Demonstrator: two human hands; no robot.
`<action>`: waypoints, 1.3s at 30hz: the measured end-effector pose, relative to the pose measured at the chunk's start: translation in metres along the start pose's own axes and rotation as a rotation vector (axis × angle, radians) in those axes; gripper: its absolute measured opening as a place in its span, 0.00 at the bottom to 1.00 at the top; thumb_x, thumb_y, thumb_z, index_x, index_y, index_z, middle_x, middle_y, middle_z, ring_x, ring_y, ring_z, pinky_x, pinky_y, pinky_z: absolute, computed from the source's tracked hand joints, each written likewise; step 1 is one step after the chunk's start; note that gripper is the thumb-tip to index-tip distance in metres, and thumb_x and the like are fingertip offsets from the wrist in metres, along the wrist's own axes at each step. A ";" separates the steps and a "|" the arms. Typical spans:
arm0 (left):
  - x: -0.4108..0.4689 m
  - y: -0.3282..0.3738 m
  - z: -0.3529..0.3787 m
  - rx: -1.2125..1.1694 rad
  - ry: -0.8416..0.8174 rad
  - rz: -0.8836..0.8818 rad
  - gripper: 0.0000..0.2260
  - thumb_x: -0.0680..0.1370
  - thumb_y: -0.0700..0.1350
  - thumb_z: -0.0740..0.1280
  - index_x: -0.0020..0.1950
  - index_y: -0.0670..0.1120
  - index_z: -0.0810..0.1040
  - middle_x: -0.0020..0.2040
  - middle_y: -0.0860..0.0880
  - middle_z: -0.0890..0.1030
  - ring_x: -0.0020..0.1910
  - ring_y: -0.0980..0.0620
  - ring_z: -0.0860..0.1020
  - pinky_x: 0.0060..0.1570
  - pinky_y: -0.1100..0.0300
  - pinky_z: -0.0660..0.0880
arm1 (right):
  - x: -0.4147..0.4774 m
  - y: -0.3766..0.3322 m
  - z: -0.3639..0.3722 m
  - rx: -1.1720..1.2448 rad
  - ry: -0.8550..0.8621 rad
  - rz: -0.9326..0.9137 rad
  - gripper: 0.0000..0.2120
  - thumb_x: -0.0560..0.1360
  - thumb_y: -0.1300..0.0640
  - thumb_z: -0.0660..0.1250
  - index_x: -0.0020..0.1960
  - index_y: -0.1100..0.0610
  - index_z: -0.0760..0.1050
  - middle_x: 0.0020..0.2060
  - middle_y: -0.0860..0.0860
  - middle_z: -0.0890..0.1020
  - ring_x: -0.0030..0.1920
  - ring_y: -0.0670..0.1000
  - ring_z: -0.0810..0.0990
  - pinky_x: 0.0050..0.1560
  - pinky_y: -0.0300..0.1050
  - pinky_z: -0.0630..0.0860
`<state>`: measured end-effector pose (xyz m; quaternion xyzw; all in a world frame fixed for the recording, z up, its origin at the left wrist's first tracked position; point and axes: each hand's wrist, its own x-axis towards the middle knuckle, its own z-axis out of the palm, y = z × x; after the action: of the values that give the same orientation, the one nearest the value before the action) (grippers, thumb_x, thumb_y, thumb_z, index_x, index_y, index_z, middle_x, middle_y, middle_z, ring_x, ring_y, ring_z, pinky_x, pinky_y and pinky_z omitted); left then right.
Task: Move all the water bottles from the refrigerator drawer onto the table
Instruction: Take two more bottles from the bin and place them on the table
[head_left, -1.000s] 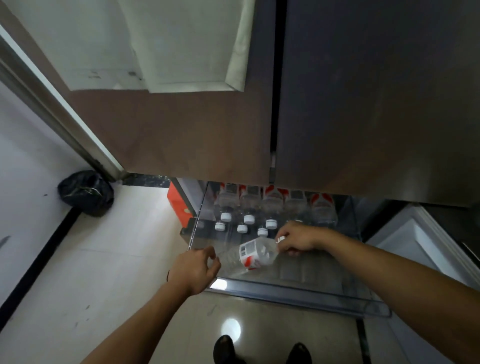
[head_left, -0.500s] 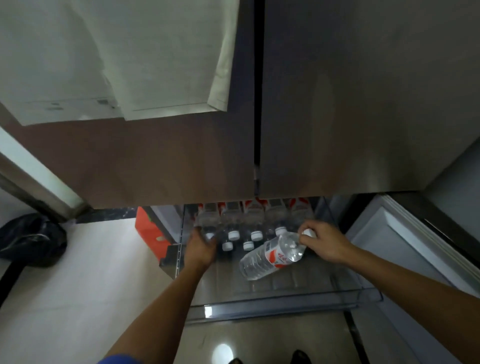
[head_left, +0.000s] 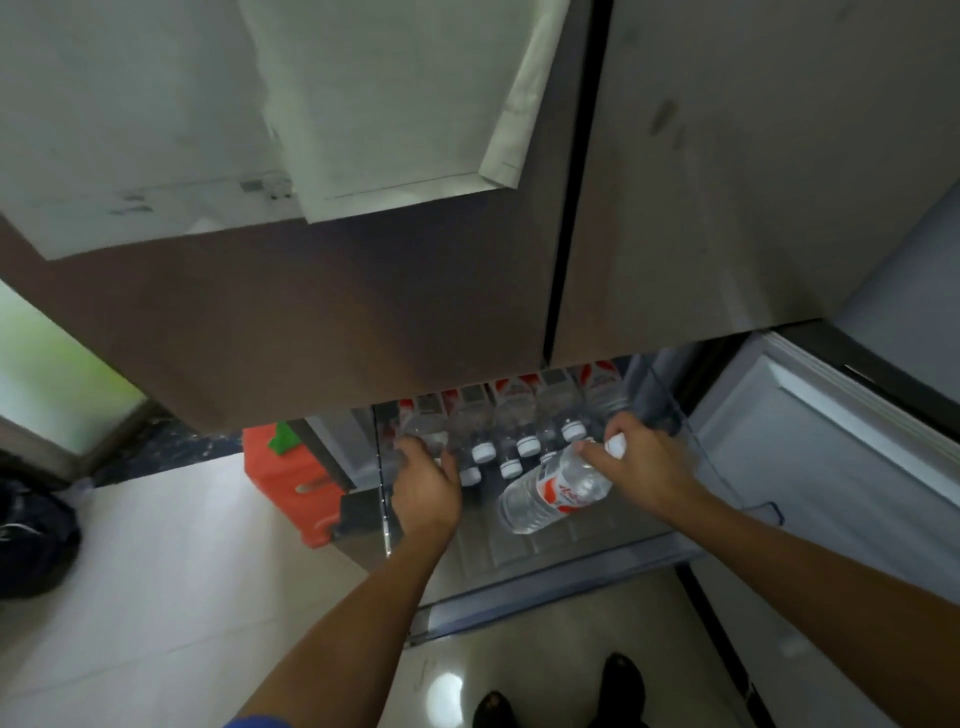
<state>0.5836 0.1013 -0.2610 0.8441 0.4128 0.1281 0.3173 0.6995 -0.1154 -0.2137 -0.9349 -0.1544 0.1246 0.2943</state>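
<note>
Pulled out low beneath two dark doors (head_left: 363, 312): a clear refrigerator drawer (head_left: 545, 584), viewed from above. In the right grip (head_left: 631, 457), closed round the neck just under the white cap: a water bottle (head_left: 556, 491), tilted, base toward the near left, over the drawer's near half. Along the far end, packed side by side: standing bottles (head_left: 514, 410), white caps up, red labels partly hidden under the door edge. On the leftmost bottle (head_left: 423, 431) of that row: the left grip (head_left: 426, 480), fingers laid over the shoulder; closed round it or not, impossible to tell. Just left of the drawer, on a pale tiled floor (head_left: 156, 571): an orange-red container (head_left: 285, 478). Farther left: a black bag (head_left: 31, 540). At the near edge: dark shoes (head_left: 618, 686).
</note>
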 end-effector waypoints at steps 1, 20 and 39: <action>-0.002 0.000 -0.006 0.032 0.003 0.036 0.13 0.79 0.45 0.61 0.58 0.38 0.65 0.46 0.35 0.79 0.43 0.34 0.79 0.37 0.50 0.69 | -0.003 -0.006 0.001 -0.015 -0.003 -0.020 0.17 0.71 0.37 0.68 0.44 0.49 0.69 0.42 0.53 0.80 0.44 0.56 0.79 0.45 0.47 0.76; -0.019 0.009 -0.137 0.415 0.127 0.458 0.13 0.76 0.60 0.47 0.49 0.52 0.61 0.34 0.45 0.79 0.31 0.42 0.78 0.33 0.50 0.78 | -0.041 -0.096 -0.041 -0.310 0.220 -0.555 0.13 0.73 0.42 0.64 0.50 0.51 0.73 0.40 0.52 0.84 0.43 0.58 0.81 0.38 0.46 0.63; -0.238 0.013 -0.241 0.513 0.602 0.203 0.21 0.74 0.60 0.51 0.44 0.46 0.75 0.29 0.42 0.79 0.29 0.39 0.77 0.29 0.59 0.62 | -0.161 -0.132 -0.059 0.067 0.174 -1.079 0.17 0.68 0.40 0.58 0.36 0.53 0.75 0.25 0.47 0.76 0.24 0.46 0.68 0.27 0.30 0.55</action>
<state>0.3271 0.0135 -0.0572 0.8570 0.4206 0.2930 -0.0527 0.5418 -0.1013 -0.0657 -0.7199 -0.5831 -0.1167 0.3579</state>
